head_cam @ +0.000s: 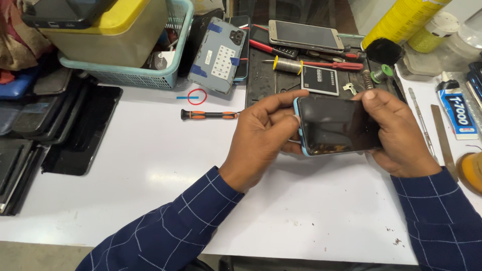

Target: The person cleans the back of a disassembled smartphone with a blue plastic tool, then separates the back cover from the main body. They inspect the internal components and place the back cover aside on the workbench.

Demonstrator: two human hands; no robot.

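A smartphone [337, 125] with a light-blue frame is held above the white surface [150, 165], screen up and dark. Its long axis runs left to right across the view, tilted slightly, with the left end a little higher. The left hand [261, 138] closes its grip on the phone's left end, thumb and fingers curled over the blue edge. The right hand [399, 135] grips the right end, thumb on the top edge and fingers underneath. An orange-and-black screwdriver [210, 115] lies on the surface to the left, well apart. Behind the phone, a dark work mat [261, 75] carries a flat battery [320, 80] and a red-handled screwdriver [334, 65].
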